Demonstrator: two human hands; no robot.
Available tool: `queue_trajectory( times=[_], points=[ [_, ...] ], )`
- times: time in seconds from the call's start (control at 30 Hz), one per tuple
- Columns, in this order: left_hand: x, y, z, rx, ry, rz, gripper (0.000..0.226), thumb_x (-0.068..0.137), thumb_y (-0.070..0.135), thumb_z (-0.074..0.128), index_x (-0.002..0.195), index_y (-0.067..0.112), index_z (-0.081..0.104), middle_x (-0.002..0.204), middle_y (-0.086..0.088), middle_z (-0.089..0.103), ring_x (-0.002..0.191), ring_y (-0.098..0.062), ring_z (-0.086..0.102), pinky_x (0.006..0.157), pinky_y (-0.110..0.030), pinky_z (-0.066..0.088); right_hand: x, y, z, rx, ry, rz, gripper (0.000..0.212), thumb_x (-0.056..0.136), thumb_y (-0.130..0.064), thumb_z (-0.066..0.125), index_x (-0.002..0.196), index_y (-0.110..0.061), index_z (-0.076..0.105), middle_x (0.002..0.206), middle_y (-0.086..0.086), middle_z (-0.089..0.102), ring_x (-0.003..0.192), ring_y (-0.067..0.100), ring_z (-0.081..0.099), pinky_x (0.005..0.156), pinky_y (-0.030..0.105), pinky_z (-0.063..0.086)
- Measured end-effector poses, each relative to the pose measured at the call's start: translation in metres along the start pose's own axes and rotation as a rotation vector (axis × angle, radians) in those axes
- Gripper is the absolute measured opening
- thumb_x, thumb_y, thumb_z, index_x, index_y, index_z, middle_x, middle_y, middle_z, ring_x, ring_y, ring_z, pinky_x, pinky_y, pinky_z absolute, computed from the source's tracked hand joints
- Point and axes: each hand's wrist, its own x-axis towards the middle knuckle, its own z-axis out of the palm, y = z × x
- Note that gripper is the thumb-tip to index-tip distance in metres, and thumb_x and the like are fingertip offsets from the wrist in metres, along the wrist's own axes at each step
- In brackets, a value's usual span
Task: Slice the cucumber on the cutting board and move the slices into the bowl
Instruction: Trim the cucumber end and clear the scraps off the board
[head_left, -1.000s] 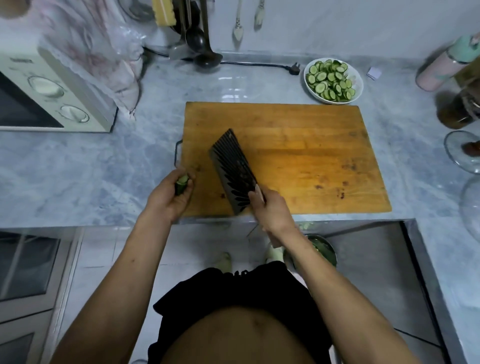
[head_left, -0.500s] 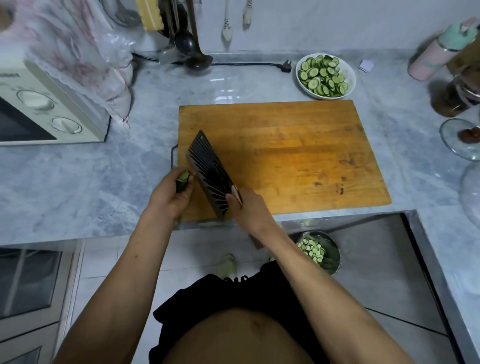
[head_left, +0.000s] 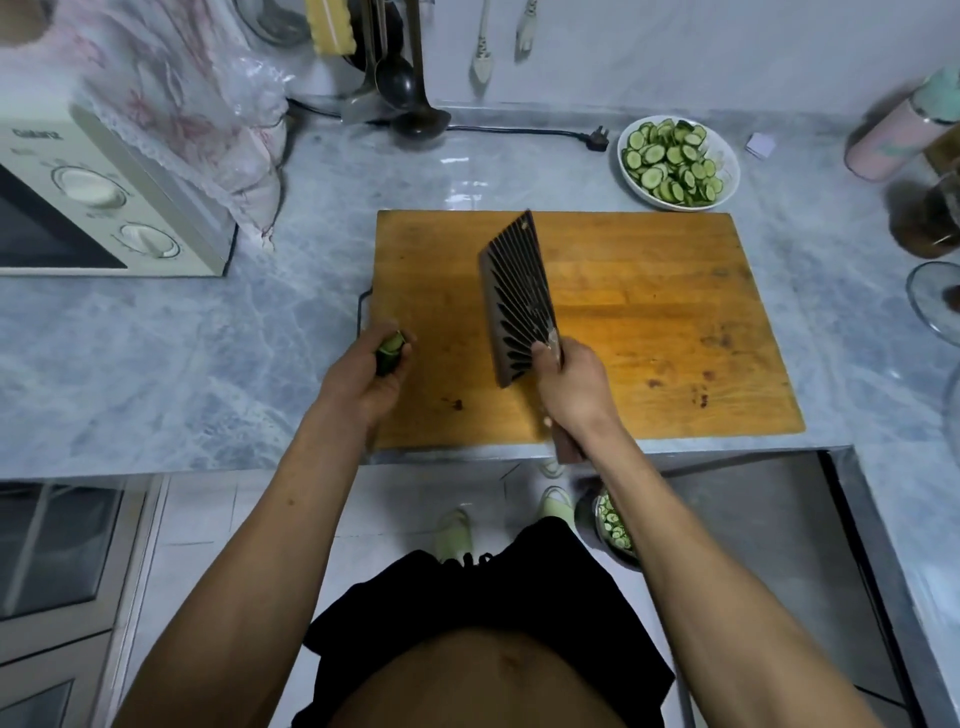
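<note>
Your left hand (head_left: 363, 379) curls around a short dark green cucumber stub (head_left: 389, 354), its pale cut end facing up, held at the left edge of the wooden cutting board (head_left: 649, 322). The board's surface is bare wood with a few dark marks, leaving open room across its middle and right side. Its near edge sits at the counter's front lip. Your right hand (head_left: 571, 384) grips the handle of a dark ridged cleaver (head_left: 517, 296), blade tilted over the board's centre. A white bowl (head_left: 727, 156) full of cucumber slices (head_left: 670, 163) stands just beyond the board's far right corner.
</note>
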Motion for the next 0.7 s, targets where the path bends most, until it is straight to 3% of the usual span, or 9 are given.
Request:
queue_trajectory(
  times=[0.07, 0.17, 0.27, 0.4, 0.53, 0.7],
  points=[
    [0.002, 0.001, -0.003, -0.016, 0.023, -0.003, 0.015, 0.089, 0.006, 0.067, 0.103, 0.002, 0.061, 0.102, -0.017, 0.062, 0.079, -0.02, 0.064, 0.057, -0.02, 0.055, 0.013, -0.024, 0.021, 0.032, -0.059, -0.038, 0.035, 0.104, -0.025, 0.046, 0.069, -0.021, 0.045, 0.064, -0.005, 0.048, 0.053, 0.007, 0.045, 0.042, 0.014, 0.032],
    [0.003, 0.005, -0.008, -0.03, 0.056, 0.0, 0.018, 0.09, 0.007, 0.066, 0.106, 0.001, 0.061, 0.107, -0.019, 0.062, 0.077, -0.019, 0.065, 0.057, -0.019, 0.055, 0.033, -0.052, 0.049, 0.014, -0.105, -0.079, 0.04, 0.105, -0.024, 0.044, 0.066, -0.015, 0.045, 0.062, -0.001, 0.047, 0.051, 0.01, 0.044, 0.044, 0.023, 0.033],
    [0.004, 0.008, -0.008, -0.048, 0.074, -0.002, 0.007, 0.092, 0.007, 0.063, 0.093, 0.001, 0.061, 0.091, -0.016, 0.063, 0.069, -0.017, 0.065, 0.058, -0.018, 0.055, 0.05, -0.066, 0.066, -0.047, -0.138, -0.082, 0.033, 0.105, -0.027, 0.043, 0.081, -0.005, 0.05, 0.067, 0.001, 0.047, 0.055, 0.01, 0.042, 0.039, 0.021, 0.029],
    [0.007, 0.007, -0.003, -0.049, 0.067, -0.022, 0.006, 0.091, 0.006, 0.065, 0.095, 0.003, 0.062, 0.095, -0.015, 0.062, 0.077, -0.019, 0.064, 0.056, -0.02, 0.056, 0.057, -0.061, 0.072, -0.088, -0.153, -0.064, 0.03, 0.105, -0.029, 0.042, 0.091, -0.004, 0.05, 0.077, 0.005, 0.05, 0.064, 0.017, 0.046, 0.039, 0.018, 0.027],
    [0.009, 0.002, 0.013, -0.01, 0.034, -0.046, 0.005, 0.092, 0.006, 0.063, 0.093, 0.002, 0.06, 0.086, -0.014, 0.062, 0.075, -0.019, 0.063, 0.057, -0.019, 0.056, 0.042, -0.033, 0.052, 0.025, -0.052, 0.001, 0.022, 0.105, -0.024, 0.045, 0.092, -0.008, 0.053, 0.076, -0.001, 0.051, 0.063, 0.008, 0.044, 0.047, 0.023, 0.028],
    [0.016, -0.007, 0.033, 0.05, -0.044, -0.09, 0.005, 0.093, 0.006, 0.062, 0.092, 0.004, 0.057, 0.088, -0.013, 0.06, 0.076, -0.017, 0.062, 0.056, -0.018, 0.055, 0.028, 0.022, -0.001, -0.002, 0.149, 0.098, 0.025, 0.104, -0.024, 0.047, 0.085, -0.007, 0.052, 0.068, 0.0, 0.05, 0.065, 0.021, 0.047, 0.056, 0.029, 0.024]
  ],
)
